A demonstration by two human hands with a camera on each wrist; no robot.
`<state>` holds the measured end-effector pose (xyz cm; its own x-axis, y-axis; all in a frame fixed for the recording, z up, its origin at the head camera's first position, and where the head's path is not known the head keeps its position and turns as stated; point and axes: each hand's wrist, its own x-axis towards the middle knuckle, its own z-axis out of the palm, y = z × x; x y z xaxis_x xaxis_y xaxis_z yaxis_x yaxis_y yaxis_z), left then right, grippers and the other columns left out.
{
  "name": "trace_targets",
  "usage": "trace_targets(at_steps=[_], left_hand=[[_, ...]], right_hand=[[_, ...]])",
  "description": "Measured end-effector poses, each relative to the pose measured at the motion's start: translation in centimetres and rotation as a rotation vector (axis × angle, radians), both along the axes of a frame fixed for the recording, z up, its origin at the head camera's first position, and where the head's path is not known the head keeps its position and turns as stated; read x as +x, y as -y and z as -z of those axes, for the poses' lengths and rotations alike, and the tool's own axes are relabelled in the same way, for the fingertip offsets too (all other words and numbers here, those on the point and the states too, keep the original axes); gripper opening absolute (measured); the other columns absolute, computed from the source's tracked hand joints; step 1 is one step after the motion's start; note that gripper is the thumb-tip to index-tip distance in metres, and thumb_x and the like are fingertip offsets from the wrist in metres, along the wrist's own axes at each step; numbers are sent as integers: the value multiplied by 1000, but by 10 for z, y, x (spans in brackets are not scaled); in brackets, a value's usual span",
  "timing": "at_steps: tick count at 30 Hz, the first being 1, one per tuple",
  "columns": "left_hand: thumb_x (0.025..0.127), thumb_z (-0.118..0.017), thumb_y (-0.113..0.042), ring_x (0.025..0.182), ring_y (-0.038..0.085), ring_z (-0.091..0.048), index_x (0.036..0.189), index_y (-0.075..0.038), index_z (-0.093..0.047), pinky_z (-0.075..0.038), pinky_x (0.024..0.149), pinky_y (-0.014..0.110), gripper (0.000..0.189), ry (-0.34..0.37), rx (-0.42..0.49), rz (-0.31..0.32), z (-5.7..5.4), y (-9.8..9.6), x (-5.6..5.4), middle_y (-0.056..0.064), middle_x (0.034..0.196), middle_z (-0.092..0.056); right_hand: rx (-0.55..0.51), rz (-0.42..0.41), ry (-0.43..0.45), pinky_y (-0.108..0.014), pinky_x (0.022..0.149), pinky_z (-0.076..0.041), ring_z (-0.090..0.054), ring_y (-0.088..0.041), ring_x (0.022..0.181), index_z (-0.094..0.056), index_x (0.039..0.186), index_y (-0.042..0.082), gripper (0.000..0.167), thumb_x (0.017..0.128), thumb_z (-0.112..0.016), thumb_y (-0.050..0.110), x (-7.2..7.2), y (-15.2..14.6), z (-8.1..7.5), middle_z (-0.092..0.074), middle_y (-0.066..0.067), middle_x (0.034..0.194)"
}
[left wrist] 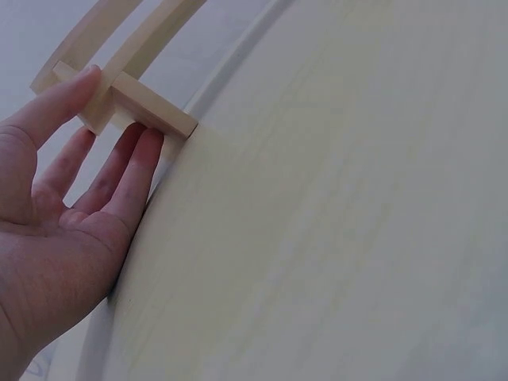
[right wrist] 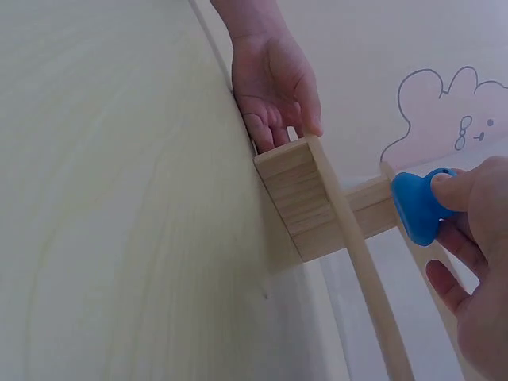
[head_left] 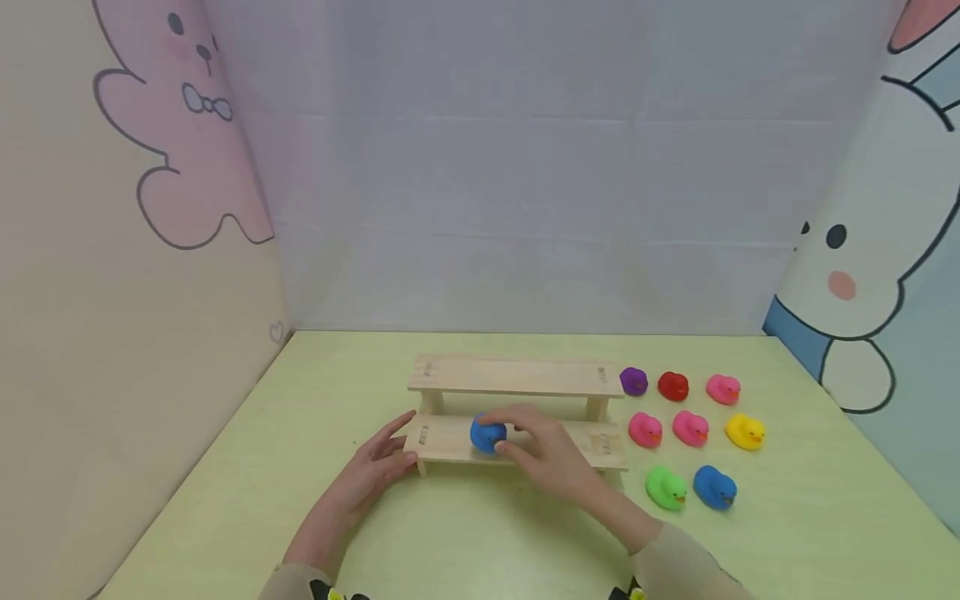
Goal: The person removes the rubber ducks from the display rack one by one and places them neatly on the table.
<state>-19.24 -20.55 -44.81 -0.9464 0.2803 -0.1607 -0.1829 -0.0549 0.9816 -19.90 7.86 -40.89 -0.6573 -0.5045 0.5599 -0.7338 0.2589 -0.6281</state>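
Observation:
A two-tier wooden shelf [head_left: 517, 375] stands on the table. My right hand [head_left: 551, 454] pinches a blue rubber duck [head_left: 486, 435] between thumb and fingers, over the left half of the lower tier. In the right wrist view, the blue duck [right wrist: 417, 208] is just above the lower board; whether it touches the wood I cannot tell. At the shelf's left end, my left hand [head_left: 375, 468] holds the lower tier. The left wrist view shows that thumb [left wrist: 83, 83] on the board's edge and the fingertips against the end and the leg [left wrist: 155, 105].
Right of the shelf, several rubber ducks sit in loose rows: purple [head_left: 633, 382], red [head_left: 672, 386], pink [head_left: 723, 389], yellow [head_left: 745, 432], green [head_left: 666, 488] and another blue one [head_left: 715, 487]. A pale curtain [head_left: 525, 208] hangs behind the table [head_left: 247, 500].

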Motion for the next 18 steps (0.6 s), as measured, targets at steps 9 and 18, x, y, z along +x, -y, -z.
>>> trace_targets(at_steps=[9, 18], left_hand=[[85, -62, -9, 114, 24, -49, 143, -21, -28, -38, 97, 38, 69, 0, 1, 6, -4, 0, 2, 20, 135, -37], [85, -61, -8, 114, 24, -49, 143, -21, -27, -38, 97, 39, 68, -3, 11, 6, -4, 0, 2, 20, 135, -36]], right_hand=[[-82, 3, -198, -24, 81, -46, -54, -24, 98, -61, 111, 3, 38, 75, -67, -9, 12, -33, -31, -61, -9, 108], [-1, 156, -126, -16, 86, -42, -52, -16, 104, -58, 117, 6, 43, 77, -66, -7, 23, -82, -42, -59, -7, 114]])
